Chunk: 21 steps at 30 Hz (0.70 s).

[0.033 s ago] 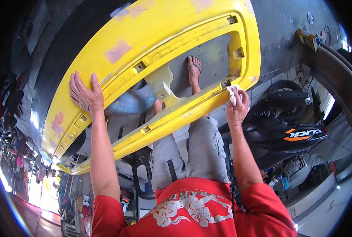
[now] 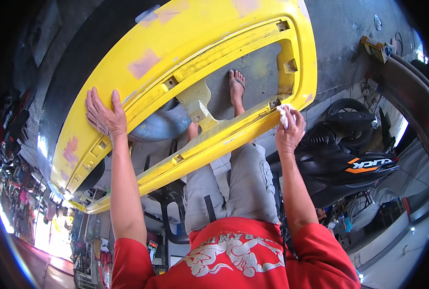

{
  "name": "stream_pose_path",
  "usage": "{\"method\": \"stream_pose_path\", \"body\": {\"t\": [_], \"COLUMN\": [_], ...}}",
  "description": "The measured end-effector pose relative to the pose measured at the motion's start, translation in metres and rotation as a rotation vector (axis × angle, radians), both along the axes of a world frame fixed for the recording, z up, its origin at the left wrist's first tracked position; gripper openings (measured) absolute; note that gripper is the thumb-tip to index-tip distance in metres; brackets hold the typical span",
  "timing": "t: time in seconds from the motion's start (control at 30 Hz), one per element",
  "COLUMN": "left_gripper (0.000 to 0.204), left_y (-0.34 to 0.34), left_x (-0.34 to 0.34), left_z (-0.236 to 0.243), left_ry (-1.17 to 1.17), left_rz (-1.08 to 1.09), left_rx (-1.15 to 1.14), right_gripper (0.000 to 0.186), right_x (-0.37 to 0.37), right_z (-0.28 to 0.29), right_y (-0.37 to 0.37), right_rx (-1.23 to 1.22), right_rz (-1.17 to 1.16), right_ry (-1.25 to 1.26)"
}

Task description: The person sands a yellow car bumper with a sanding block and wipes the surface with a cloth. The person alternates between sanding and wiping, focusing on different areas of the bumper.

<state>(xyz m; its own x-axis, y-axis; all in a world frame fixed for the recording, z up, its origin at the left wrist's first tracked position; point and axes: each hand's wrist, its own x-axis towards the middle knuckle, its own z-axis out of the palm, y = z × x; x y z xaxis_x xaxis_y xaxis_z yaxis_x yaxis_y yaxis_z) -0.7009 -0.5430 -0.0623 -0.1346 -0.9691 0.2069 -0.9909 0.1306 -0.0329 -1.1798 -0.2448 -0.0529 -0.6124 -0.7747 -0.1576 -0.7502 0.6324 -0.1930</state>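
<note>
A large yellow car bumper (image 2: 195, 36) with a long opening stands tilted before me, marked by several pinkish patches. My left hand (image 2: 105, 115) lies on its painted face at the left, fingers stretched and the thumb apart. At the lower right corner of the opening, my right hand (image 2: 291, 132) pinches a crumpled white cloth (image 2: 285, 115) against the bumper's yellow edge. Part of the cloth is hidden by my fingers; it may be paper, I cannot tell. Dark clip slots sit along the inner frame.
Behind the bumper lies a bluish-grey tyre (image 2: 161, 123). A black motorcycle (image 2: 339, 159) is close to my right arm. A yellow box (image 2: 375, 48) rests at the far right. My sandalled foot (image 2: 236, 86) shows through the opening. Below the bumper is a black stool-like frame (image 2: 168, 212).
</note>
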Motion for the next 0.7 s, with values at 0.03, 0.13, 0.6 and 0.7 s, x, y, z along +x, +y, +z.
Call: {"method": "stream_pose_path", "body": {"t": [0.03, 0.13, 0.6, 0.7], "left_gripper": [0.077, 0.077, 0.079, 0.079], "left_y": [-0.001, -0.001, -0.002, -0.001], "left_x": [-0.001, -0.001, -0.001, 0.001], "left_z": [0.000, 0.000, -0.001, -0.003], "left_ry": [-0.009, -0.008, 0.007, 0.002], "left_rz": [0.005, 0.000, 0.010, -0.004], "left_rx": [0.007, -0.002, 0.010, 0.011], "right_gripper": [0.047, 0.045, 0.045, 0.035], "right_x": [0.001, -0.057, -0.054, -0.083], "right_z": [0.002, -0.016, -0.010, -0.054], "right_y": [-0.002, -0.042, -0.018, -0.044], "right_rx": [0.019, -0.014, 0.129, -0.094], "right_rz": [-0.025, 0.059, 0.066, -0.180], "right_ry": [0.023, 0.176, 0.116, 0.114]}}
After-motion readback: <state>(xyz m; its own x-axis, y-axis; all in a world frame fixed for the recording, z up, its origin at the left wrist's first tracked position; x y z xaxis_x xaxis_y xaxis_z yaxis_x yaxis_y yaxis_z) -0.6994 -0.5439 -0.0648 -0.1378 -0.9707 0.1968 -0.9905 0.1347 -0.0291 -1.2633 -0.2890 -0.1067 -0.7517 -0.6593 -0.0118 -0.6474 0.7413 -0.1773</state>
